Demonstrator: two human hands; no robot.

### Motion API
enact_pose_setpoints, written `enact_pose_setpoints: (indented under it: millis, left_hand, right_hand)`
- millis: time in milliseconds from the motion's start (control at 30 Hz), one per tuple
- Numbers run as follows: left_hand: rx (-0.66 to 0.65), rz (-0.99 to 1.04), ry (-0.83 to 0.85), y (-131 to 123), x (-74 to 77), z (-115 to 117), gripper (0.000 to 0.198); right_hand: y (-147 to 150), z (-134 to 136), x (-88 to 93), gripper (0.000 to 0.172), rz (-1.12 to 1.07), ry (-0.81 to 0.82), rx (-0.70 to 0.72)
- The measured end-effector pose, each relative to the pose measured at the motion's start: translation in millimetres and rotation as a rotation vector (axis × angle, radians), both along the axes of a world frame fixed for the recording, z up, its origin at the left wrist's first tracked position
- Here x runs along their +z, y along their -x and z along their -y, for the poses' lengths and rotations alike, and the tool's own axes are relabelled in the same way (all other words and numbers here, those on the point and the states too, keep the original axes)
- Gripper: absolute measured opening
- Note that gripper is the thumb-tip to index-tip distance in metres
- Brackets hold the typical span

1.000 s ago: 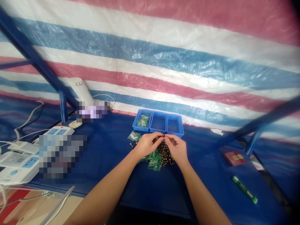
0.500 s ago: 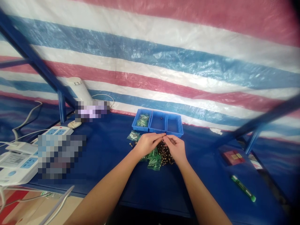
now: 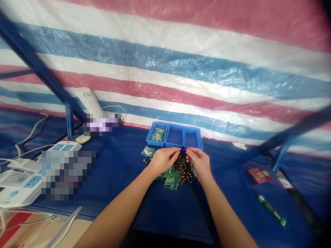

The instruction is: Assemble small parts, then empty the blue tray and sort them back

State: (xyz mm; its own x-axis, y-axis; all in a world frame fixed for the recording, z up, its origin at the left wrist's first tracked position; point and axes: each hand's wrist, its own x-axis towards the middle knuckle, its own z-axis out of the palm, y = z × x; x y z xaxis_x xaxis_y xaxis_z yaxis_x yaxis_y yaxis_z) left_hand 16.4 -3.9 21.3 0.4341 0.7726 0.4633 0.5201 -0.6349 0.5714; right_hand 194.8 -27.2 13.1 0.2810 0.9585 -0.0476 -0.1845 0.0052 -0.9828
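My left hand [image 3: 163, 160] is closed in a pinch above the pile; whatever is between its fingertips is too small to make out. Just to its right, my right hand [image 3: 199, 161] also has thumb and fingers pressed together, and its contents are hidden. A small gap separates the two hands. Beneath them lies a heap of dark and brass-coloured screws [image 3: 184, 171]. Green plastic packets [image 3: 171, 179] lie left of the heap, partly under my left hand. Beyond the hands stand three joined blue bins [image 3: 174, 136]; the left one holds clear packets [image 3: 158, 134].
A clear packet [image 3: 148, 151] lies left of my left hand. White power strips [image 3: 28, 184] with cables occupy the left side, near a white cylinder [image 3: 89, 100]. On the right are a red box [image 3: 260, 175] and a green tube [image 3: 271, 210]. Blue frame bars [image 3: 279, 155] flank the table.
My hands were together at the fingertips and have drawn apart, the right one moving right. The view has shifted slightly.
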Motion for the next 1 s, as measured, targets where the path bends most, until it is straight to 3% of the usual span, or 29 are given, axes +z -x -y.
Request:
enact_pose_setpoints:
  millis: [167,300,400,500,633,833,1000]
  left_hand:
    - [0.0,-0.019,0.029,1,0.9,0,0.027]
    - [0.006,-0.027,0.017,-1,-0.9,-1,0.026]
    - [0.008,-0.033,0.022,-1,-0.9,-1,0.026]
    - [0.011,-0.039,0.03,-1,-0.1,-1,0.026]
    - [0.014,-0.037,0.03,0,0.2,-1,0.027]
    - [0.009,-0.032,0.008,-1,-0.2,0,0.026]
    - [0.004,-0.036,0.011,-1,-0.2,0,0.026]
  right_hand:
    - [-10,-7,-3.5,0.033,-0.069,-0.031,-0.127]
    - [-14,-10,-4.0,0.047,-0.009,-0.172,-0.042]
    - [-22,-12,-6.4,0.036,0.171,-0.149,-0.021]
    - [-31,-12,-8.4,0.026,0.487,-0.116,-0.039]
    - [-35,-11,-9.8,0.022,0.9,-0.202,0.006]
    - [-22,-9,-16.0,0.026,1.179,-0.298,0.214]
    - [-17,-9,-21.1,0.026,1.229,-0.328,0.279]
